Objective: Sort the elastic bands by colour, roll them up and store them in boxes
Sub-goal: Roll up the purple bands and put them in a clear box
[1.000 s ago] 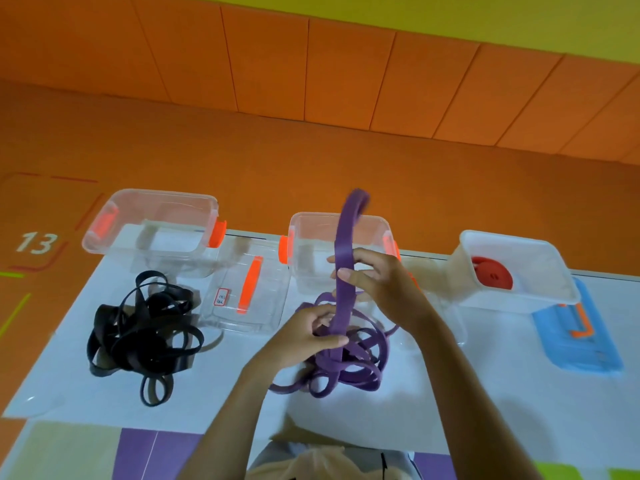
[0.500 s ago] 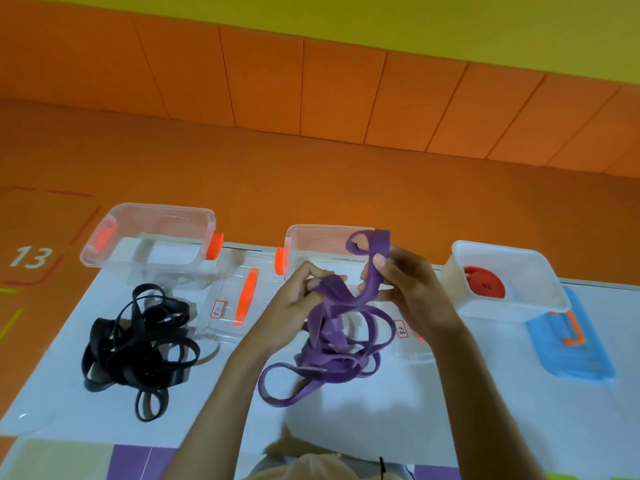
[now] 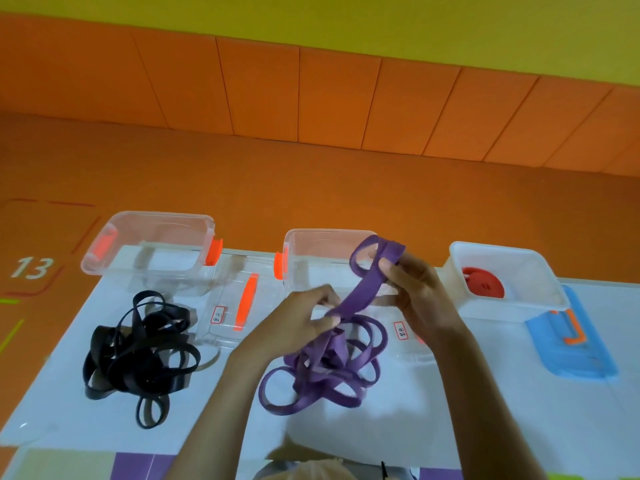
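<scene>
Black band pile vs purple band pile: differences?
The tangled black elastic bands lie untouched; the tangled purple elastic bands are partly lifted, a strand pinched by left hand and right hand. Black sits before the left clear plastic box, purple before the middle clear plastic box. Both are unrolled, outside the boxes.

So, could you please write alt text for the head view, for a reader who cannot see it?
The left hand and right hand hold one purple band between them above a tangled purple pile on a white table. A black pile lies to its left; behind stand two clear boxes and a white box holding a red roll.
</scene>
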Action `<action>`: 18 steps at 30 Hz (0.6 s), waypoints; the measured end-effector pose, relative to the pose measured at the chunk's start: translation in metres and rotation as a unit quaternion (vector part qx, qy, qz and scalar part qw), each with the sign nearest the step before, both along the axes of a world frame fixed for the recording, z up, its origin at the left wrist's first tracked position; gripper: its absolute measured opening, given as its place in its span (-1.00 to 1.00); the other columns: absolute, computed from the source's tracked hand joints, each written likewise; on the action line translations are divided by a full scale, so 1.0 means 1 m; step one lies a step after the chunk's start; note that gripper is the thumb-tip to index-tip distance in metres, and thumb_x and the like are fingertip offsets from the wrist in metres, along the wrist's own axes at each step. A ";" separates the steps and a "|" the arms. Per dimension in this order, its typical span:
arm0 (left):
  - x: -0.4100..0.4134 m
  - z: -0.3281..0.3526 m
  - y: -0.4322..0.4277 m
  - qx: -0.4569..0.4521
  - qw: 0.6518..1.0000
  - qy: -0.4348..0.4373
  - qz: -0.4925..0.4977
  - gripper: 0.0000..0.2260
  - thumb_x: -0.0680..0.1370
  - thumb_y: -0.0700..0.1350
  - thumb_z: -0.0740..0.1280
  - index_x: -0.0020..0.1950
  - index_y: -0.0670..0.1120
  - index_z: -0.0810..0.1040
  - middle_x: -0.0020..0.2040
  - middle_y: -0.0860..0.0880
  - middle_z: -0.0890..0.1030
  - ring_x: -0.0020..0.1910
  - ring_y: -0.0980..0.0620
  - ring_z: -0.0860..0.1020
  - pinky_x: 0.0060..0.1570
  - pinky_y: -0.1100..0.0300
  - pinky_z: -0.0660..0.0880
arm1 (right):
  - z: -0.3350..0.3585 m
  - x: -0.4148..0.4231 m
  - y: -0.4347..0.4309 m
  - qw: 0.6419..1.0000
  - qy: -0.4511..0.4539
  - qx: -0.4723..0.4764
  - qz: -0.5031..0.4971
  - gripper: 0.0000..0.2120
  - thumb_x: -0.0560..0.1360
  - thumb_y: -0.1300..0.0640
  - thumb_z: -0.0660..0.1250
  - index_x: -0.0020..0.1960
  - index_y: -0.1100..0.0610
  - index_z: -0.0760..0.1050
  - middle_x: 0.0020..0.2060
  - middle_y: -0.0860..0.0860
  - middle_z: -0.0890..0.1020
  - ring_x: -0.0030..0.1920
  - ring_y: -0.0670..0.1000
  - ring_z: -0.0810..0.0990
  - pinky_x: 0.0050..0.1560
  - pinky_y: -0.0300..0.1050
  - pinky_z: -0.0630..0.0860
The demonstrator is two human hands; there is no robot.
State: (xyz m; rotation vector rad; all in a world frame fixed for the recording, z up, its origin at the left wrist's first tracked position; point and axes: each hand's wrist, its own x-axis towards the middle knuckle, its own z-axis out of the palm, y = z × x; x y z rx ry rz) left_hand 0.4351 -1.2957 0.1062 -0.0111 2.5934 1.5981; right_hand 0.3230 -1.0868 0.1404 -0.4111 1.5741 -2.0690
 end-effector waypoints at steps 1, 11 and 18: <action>0.002 -0.006 -0.001 -0.027 0.999 -0.034 -0.015 -0.83 0.63 -0.07 0.43 0.04 0.22 0.54 0.09 0.29 0.65 0.20 0.29 0.58 0.23 0.14 0.53 | -0.003 0.000 0.001 0.999 0.026 0.039 0.005 -0.87 0.55 0.12 0.49 0.08 0.10 0.71 0.04 0.07 0.72 0.02 0.10 0.72 -0.22 -0.01 0.73; -0.005 -0.022 0.011 0.335 0.914 -0.176 0.148 -0.69 0.68 0.12 0.29 0.19 -0.05 0.71 0.09 -0.03 0.74 0.09 0.01 0.69 0.30 0.09 0.51 | -0.047 0.022 -0.016 0.903 0.217 0.336 0.160 -0.88 0.59 0.21 0.46 -0.05 0.00 0.65 -0.22 -0.07 0.70 -0.22 -0.12 0.70 -0.12 -0.28 0.58; -0.007 -0.030 0.031 0.267 0.921 -0.066 0.277 -0.88 0.62 -0.31 0.41 0.15 -0.21 0.65 -0.08 -0.15 0.76 -0.08 -0.17 0.73 -0.08 0.13 0.66 | -0.074 0.039 -0.022 0.896 0.125 0.371 0.210 -0.89 0.63 0.09 0.44 -0.03 0.12 0.64 -0.16 0.02 0.68 -0.10 0.02 0.69 0.04 -0.11 0.64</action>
